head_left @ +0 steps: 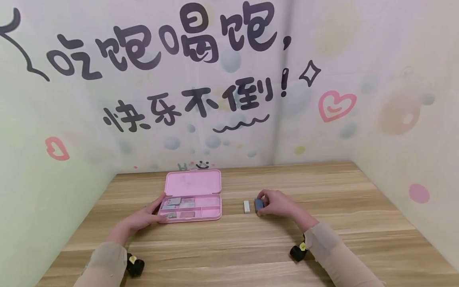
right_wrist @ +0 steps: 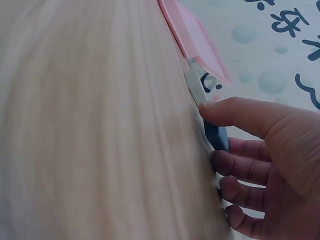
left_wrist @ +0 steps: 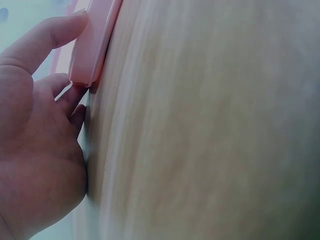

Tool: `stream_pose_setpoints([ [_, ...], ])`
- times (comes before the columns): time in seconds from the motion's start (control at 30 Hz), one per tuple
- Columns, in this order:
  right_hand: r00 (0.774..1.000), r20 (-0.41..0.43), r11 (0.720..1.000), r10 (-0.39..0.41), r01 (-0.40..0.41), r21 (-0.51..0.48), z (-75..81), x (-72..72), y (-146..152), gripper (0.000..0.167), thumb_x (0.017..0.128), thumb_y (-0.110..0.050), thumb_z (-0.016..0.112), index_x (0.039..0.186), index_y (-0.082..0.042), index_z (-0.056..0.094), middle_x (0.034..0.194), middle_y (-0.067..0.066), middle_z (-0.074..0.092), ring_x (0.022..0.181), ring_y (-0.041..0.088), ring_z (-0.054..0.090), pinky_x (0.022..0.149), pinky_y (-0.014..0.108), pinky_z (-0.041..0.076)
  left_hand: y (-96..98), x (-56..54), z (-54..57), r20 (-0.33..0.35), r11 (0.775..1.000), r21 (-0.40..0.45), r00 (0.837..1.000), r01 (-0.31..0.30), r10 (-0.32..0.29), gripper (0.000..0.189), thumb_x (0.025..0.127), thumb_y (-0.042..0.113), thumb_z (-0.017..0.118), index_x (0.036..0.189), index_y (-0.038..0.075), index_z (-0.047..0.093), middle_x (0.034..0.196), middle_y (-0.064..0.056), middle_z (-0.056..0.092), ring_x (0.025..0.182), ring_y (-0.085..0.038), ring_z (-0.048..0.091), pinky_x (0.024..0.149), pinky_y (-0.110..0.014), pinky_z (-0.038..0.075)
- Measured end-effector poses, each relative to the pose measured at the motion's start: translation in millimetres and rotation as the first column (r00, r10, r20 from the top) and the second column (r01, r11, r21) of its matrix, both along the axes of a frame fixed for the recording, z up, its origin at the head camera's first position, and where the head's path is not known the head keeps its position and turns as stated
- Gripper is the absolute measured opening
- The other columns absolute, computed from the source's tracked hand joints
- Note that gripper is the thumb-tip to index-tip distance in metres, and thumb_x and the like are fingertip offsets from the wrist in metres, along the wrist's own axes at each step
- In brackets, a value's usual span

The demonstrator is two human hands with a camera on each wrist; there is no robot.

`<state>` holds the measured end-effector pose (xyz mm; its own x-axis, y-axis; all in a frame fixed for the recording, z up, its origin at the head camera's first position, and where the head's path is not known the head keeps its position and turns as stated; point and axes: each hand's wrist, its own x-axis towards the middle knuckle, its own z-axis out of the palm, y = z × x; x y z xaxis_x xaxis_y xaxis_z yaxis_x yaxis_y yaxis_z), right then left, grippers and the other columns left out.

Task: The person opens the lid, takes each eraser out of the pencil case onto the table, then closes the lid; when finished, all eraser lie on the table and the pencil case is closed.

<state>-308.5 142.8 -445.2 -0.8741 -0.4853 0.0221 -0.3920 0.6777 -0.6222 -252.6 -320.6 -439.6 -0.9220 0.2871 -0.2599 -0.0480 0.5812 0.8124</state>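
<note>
My right hand (head_left: pixel 277 203) pinches a blue block (head_left: pixel 259 205) between thumb (right_wrist: pixel 237 111) and fingers (right_wrist: pixel 242 167) while my left hand (head_left: pixel 143 218) grips a pink case (head_left: pixel 209 213).

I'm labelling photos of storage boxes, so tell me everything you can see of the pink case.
The pink case is a shallow, round-cornered box that looks like plastic. It lies flat on the wooden table, its lid raised along the back edge. Inner dividers split it into compartments; small grey and pale pieces lie mostly toward its left, too small to identify. The left hand holds its left end, thumb at the front.
</note>
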Motion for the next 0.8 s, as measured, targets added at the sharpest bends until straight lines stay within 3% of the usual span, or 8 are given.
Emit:
stream_pose_setpoints([
  [0.47,0.999,0.013,0.999,0.039,-0.040,0.036,5.0,-1.4,-2.7,0.047,0.072,-0.027,0.085,0.108,-0.006,0.063,0.074,-0.002,0.056,0.067,0.013,0.050,0.062,0.029,0.042,-1.8,-0.5,0.4,0.008,1.000,-0.013,1.000,-0.013,0.013,0.102,0.086,0.031,0.072,0.157,0.016,0.001,0.157,-0.028,-0.003,0.141,-0.049,-0.001,0.109,-0.065,0.004],
  [0.6,0.997,0.022,0.994,0.071,-0.073,0.078,15.7,-6.4,-4.0,0.048,0.076,-0.027,0.082,0.113,-0.005,0.062,0.074,-0.002,0.058,0.066,0.012,0.051,0.061,0.029,0.043,-1.5,-0.2,-1.3,-0.005,1.000,-0.023,1.000,-0.003,0.003,0.102,0.085,0.031,0.073,0.157,0.015,0.001,0.157,-0.029,-0.002,0.141,-0.049,0.001,0.109,-0.065,0.005],
  [0.8,0.992,-0.033,0.988,0.122,-0.118,0.105,39.2,-19.2,-23.2,0.039,0.083,-0.027,0.076,0.116,-0.008,0.066,0.081,-0.003,0.060,0.070,0.014,0.054,0.062,0.032,0.046,-0.9,0.1,-2.1,-0.002,0.999,-0.039,1.000,-0.015,0.015,0.102,0.085,0.033,0.073,0.157,0.016,0.002,0.157,-0.029,-0.002,0.141,-0.049,0.001,0.108,-0.066,0.005],
])
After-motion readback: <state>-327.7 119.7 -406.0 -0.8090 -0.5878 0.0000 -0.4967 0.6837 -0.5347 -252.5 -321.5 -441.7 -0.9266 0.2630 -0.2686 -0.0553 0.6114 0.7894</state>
